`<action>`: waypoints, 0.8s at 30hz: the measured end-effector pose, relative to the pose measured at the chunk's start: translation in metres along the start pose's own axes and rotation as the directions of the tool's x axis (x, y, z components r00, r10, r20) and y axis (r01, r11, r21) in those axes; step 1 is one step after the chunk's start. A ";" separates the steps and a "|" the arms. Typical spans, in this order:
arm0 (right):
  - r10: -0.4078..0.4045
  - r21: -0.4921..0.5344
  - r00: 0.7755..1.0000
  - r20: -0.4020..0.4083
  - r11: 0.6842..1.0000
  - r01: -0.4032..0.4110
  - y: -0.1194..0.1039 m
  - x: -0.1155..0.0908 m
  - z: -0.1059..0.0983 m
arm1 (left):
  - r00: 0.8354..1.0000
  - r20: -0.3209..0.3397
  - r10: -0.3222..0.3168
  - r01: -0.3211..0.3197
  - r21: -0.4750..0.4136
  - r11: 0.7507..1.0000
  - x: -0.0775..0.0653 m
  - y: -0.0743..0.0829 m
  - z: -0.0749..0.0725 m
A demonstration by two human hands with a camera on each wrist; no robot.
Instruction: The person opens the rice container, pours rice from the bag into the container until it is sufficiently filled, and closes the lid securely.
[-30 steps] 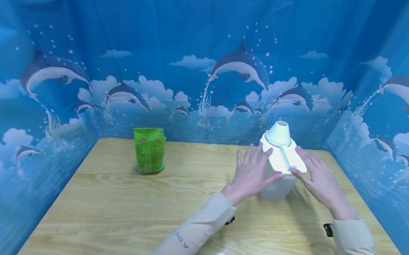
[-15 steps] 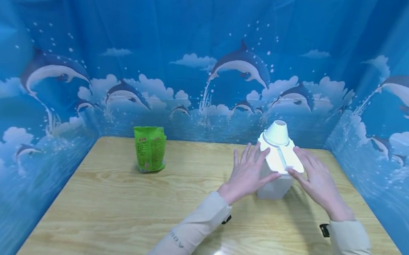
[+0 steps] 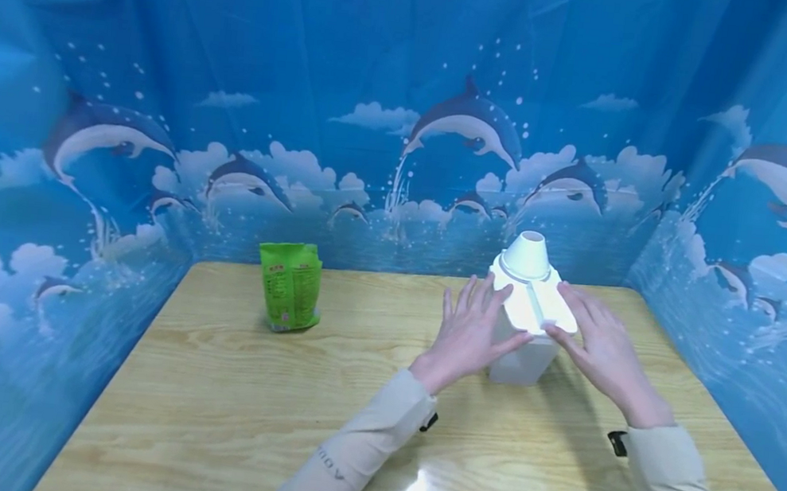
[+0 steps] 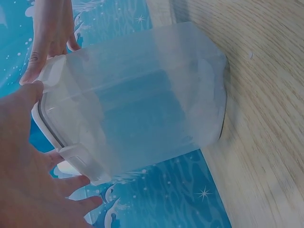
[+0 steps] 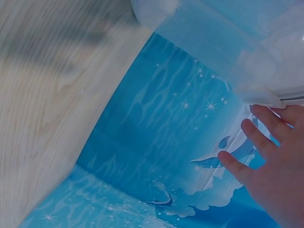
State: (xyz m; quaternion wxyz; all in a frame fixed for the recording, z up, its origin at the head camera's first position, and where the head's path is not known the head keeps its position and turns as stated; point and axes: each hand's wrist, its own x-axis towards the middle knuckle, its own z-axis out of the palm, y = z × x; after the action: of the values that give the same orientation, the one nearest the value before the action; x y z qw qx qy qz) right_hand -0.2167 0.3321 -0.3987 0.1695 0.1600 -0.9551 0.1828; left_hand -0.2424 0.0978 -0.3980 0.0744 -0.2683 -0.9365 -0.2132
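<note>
A translucent storage container (image 3: 519, 364) stands at the right of the table, with a white lid (image 3: 518, 305) that bears a white cone-shaped cap (image 3: 527, 258). My left hand (image 3: 465, 335) is at the lid's left side, fingers spread and mostly straight, its thumb at the front edge. At the right side, my right hand (image 3: 601, 351) lies along the lid's edge with its thumb on the front. In the left wrist view the container body (image 4: 142, 104) looks see-through; I cannot tell whether its base touches the table. The right wrist view shows straight fingertips (image 5: 259, 114) at the lid's rim.
A green printed bag (image 3: 290, 289) stands upright at the back left of the wooden table (image 3: 218, 403). Behind and beside the table hangs a blue curtain (image 3: 356, 50) with dolphins. Dark wrist straps (image 3: 617, 443) show at both cuffs.
Both hands and the container have shifted slightly to the left together. The green bag keeps its place on the table.
</note>
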 end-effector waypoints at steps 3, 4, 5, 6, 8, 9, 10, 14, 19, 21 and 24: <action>-0.002 -0.006 1.000 0.000 1.000 0.002 -0.004 0.000 -0.001 | 1.000 -0.003 0.002 -0.002 -0.002 1.000 -0.001 -0.002 -0.001; -0.003 -0.008 1.000 0.000 1.000 0.003 -0.005 0.000 0.000 | 1.000 -0.005 0.004 -0.004 -0.002 1.000 -0.002 -0.003 -0.002; -0.002 -0.009 1.000 0.000 1.000 0.002 -0.006 0.000 0.000 | 1.000 -0.008 0.005 -0.005 0.001 1.000 -0.002 -0.003 -0.002; -0.002 -0.009 1.000 0.001 1.000 0.002 -0.007 0.000 0.000 | 1.000 -0.009 0.005 -0.005 0.003 1.000 -0.003 -0.004 -0.002; 0.001 -0.009 1.000 0.002 1.000 -0.001 -0.009 0.000 0.001 | 1.000 -0.011 0.004 -0.004 0.000 1.000 -0.004 -0.005 -0.003; 0.003 -0.006 1.000 0.004 1.000 -0.003 -0.010 0.001 0.002 | 1.000 -0.009 0.000 -0.001 -0.004 1.000 -0.005 -0.006 -0.004; 0.004 -0.006 1.000 0.005 1.000 -0.004 -0.011 0.001 0.003 | 1.000 -0.009 -0.002 0.002 -0.006 1.000 -0.006 -0.007 -0.004; 0.010 -0.002 1.000 0.003 1.000 -0.010 -0.015 0.002 0.005 | 1.000 -0.010 -0.007 0.006 -0.020 1.000 -0.009 -0.010 -0.006; -0.001 -0.018 1.000 -0.004 1.000 0.001 -0.019 0.003 0.008 | 1.000 -0.019 -0.003 0.002 -0.042 0.999 -0.012 -0.015 -0.009; -0.015 -0.034 1.000 -0.014 0.999 0.014 -0.021 0.003 0.010 | 1.000 -0.022 0.002 -0.003 -0.049 0.999 -0.013 -0.017 -0.010; -0.034 -0.062 0.999 -0.028 0.998 0.032 -0.024 0.003 0.012 | 1.000 -0.023 0.014 -0.015 -0.048 0.999 -0.015 -0.020 -0.012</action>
State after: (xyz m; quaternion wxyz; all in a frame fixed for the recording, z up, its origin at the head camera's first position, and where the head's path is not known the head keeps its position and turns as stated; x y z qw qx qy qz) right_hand -0.2136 0.3057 -0.4006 0.1911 0.1680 -0.9550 0.1526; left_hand -0.2404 0.0703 -0.3981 0.0800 -0.2743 -0.9282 -0.2383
